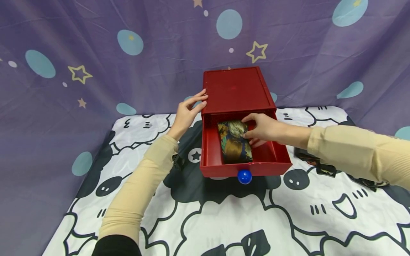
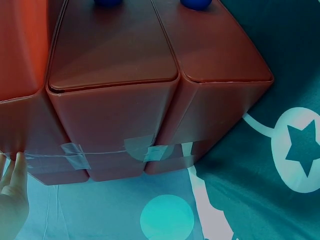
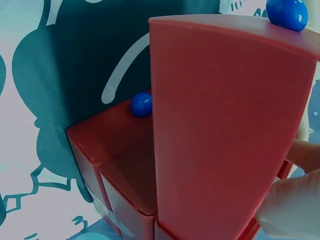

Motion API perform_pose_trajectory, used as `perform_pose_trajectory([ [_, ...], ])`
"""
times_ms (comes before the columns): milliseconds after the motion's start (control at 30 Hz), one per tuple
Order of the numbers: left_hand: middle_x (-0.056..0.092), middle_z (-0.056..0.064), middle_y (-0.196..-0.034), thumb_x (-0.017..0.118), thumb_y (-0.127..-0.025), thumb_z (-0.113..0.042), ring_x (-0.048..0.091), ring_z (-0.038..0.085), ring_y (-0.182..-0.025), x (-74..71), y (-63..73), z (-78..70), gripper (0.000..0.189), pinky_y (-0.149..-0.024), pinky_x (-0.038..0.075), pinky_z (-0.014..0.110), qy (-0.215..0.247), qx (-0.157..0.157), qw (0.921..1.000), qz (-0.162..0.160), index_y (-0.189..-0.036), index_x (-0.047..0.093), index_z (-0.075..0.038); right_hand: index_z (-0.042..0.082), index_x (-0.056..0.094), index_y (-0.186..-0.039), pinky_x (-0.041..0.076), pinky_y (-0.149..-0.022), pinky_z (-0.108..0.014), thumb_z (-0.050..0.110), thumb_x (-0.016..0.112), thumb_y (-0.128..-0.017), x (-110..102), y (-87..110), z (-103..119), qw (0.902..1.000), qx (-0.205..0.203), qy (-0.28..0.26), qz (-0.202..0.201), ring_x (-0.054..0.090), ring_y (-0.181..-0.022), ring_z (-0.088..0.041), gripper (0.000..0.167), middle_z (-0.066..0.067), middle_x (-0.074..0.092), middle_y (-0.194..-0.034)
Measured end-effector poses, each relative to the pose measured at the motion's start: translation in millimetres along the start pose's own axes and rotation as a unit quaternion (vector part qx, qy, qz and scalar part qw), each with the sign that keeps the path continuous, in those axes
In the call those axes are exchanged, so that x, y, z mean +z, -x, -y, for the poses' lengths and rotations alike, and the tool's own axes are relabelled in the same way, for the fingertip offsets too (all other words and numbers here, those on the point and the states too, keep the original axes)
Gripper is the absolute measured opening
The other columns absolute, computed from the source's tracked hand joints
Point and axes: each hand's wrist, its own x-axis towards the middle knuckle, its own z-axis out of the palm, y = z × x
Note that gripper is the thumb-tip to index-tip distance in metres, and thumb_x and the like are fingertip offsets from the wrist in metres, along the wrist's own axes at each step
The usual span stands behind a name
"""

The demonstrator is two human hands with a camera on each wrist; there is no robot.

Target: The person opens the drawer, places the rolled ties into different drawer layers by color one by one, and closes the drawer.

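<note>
A red drawer cabinet (image 1: 237,89) stands with its top drawer (image 1: 211,149) pulled out. Inside the drawer is a dark rectangular case with a gold and green floral pattern (image 1: 235,142). My right hand (image 1: 264,128) reaches in from the right and pinches the upper right part of the floral case between curled fingers and thumb. Some of its fingers are hidden behind the drawer's front part in the right wrist view. My left hand (image 1: 188,113) touches the cabinet's left side near its top edge, with fingers extended. A blue ball knob (image 1: 245,176) sits on the drawer front.
Below the top drawer are lower red drawers (image 2: 115,45) with blue knobs (image 3: 141,105), and clear tape (image 2: 75,156) runs along the cabinet side. Dark objects (image 1: 325,169) lie on the sheep-print cloth (image 1: 224,220) under my right sleeve. A purple curtain (image 1: 176,53) hangs behind.
</note>
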Motion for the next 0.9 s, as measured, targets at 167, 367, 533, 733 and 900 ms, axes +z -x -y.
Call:
perform_pose_trajectory([
  [167,0.042,0.019,-0.132,0.053,-0.086,-0.001,0.037,0.02,-0.125,-0.2,0.2,0.1,0.029,-0.1,0.034,0.032,0.002,-0.001,1.0,0.003,-0.112,0.054,0.013,-0.007,0.033,-0.129,0.054,-0.067,-0.036,0.004,0.053,-0.086,-4.8,4.2,-0.9,0.9997,-0.017,0.02,0.001,0.064,-0.07,-0.022,0.048,-0.027,0.055,-0.1],
  [367,0.042,0.019,-0.132,0.053,-0.086,-0.001,0.037,0.02,-0.125,0.1,0.1,0.1,0.029,-0.099,0.035,0.031,0.004,-0.001,1.0,0.002,-0.112,0.054,0.013,-0.01,0.046,-0.118,0.054,-0.062,-0.034,0.005,0.055,-0.085,-9.3,12.6,-1.2,0.9936,-0.078,0.078,-0.023,0.064,-0.069,-0.023,0.037,-0.024,0.061,-0.091],
  [533,0.042,0.019,-0.132,0.053,-0.086,-0.001,0.037,0.019,-0.125,-0.1,0.1,0.1,0.03,-0.099,0.035,0.03,0.003,-0.001,1.0,0.004,-0.112,0.054,0.013,-0.006,0.055,-0.111,0.053,-0.061,-0.032,0.006,0.056,-0.084,-11.0,20.4,-2.4,0.9814,-0.133,0.126,-0.056,0.062,-0.07,-0.022,0.029,-0.019,0.063,-0.091],
  [733,0.041,0.018,-0.132,0.053,-0.086,-0.001,0.037,0.019,-0.125,-0.3,0.3,0.2,0.03,-0.1,0.034,0.031,0.002,-0.004,1.0,0.004,-0.113,0.054,0.012,-0.002,0.058,-0.109,0.052,-0.069,-0.034,0.007,0.055,-0.085,-12.8,29.2,-5.6,0.9753,-0.159,0.135,-0.073,0.061,-0.082,-0.023,0.026,-0.016,0.062,-0.099],
  [900,0.041,0.018,-0.133,0.053,-0.087,-0.002,0.036,0.019,-0.125,-0.6,0.3,0.0,0.03,-0.101,0.032,0.027,0.0,-0.004,1.0,0.005,-0.113,0.054,0.012,0.001,0.06,-0.108,0.051,-0.072,-0.035,0.009,0.057,-0.085,-13.7,36.9,-7.2,0.9707,-0.171,0.144,-0.087,0.061,-0.084,-0.021,0.025,-0.014,0.063,-0.099],
])
